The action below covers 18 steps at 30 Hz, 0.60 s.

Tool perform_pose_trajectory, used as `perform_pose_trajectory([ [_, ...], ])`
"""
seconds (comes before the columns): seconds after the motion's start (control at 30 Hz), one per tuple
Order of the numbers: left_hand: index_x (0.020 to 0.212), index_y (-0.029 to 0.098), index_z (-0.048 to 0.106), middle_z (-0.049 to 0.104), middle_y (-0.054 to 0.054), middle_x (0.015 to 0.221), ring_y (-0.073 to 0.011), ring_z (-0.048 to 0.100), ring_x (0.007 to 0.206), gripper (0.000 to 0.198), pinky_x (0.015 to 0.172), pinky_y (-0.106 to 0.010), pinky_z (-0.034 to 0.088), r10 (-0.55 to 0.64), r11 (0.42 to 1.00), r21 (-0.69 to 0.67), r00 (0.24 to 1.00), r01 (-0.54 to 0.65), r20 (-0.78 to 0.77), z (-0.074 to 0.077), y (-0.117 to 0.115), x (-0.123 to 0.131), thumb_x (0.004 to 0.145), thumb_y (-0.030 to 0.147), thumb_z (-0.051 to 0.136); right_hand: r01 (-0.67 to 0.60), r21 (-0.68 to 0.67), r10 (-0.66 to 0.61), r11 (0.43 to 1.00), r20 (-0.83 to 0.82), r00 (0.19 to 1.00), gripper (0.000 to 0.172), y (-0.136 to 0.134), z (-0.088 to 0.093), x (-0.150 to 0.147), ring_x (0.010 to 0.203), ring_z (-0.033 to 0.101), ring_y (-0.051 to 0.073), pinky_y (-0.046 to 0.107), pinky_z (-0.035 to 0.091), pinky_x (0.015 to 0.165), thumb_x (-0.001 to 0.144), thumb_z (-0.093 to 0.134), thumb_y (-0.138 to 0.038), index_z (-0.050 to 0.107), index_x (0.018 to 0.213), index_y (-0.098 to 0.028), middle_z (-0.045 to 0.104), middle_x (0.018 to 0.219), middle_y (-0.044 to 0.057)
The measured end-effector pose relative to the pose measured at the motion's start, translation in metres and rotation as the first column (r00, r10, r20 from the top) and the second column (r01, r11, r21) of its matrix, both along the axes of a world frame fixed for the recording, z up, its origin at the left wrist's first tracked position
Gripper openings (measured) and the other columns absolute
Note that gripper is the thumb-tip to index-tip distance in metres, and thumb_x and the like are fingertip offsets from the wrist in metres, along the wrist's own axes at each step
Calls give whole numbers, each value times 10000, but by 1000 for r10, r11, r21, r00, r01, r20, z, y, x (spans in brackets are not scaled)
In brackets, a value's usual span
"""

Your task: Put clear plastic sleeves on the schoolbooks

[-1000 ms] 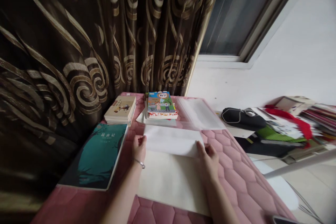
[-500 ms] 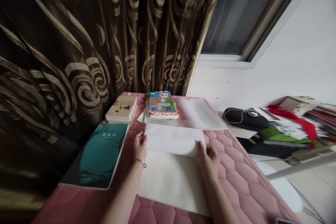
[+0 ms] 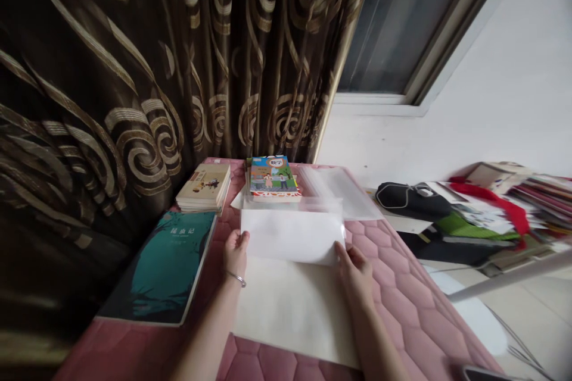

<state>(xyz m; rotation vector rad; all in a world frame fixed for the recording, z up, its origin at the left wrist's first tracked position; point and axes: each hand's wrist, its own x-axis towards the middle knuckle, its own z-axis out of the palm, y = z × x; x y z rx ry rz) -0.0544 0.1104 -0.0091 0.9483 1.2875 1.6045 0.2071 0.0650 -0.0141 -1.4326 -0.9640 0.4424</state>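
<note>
We take the white paper sheet (image 3: 290, 235) as the thing in hand. It lies at lower centre of the frame, with its long axis running left to right across the person's front. It looks light and limp, apt to flex or crease, so we would take hold of it along its two short ends. A clear plastic sleeve (image 3: 346, 193) lies at its upper edge, and that film looks slippery.

The left hand (image 3: 235, 253) and right hand (image 3: 354, 274) are well apart, one at each short end, with the fingers against the edges. From this angle, we cannot tell whether either hand actually pinches the sheet.

Beneath the sheet lies a larger cream sheet (image 3: 290, 315) on a pink quilted mattress (image 3: 411, 315). To the left sit a teal notebook (image 3: 161, 268) and a stack of books (image 3: 204, 187), with a colourful textbook (image 3: 272, 175) at upper centre. A brown-and-gold curtain (image 3: 111, 71) hangs at upper left, while a black pouch (image 3: 413, 200) and a red ribbon (image 3: 491, 202) lie at right.
</note>
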Motion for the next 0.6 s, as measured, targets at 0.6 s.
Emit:
perform_pose_trajectory([
  [0.6,710,180,550,609,24,656,-118,542,623,372,632,-227,415,-73,997,43,996,71,57,6,-1,1,607,476,751,-183,-5,177,983,-228,957,401,-7,13,4,583,452,131,236,368,539,663,714,-546,538,641,-187,528,609,-19],
])
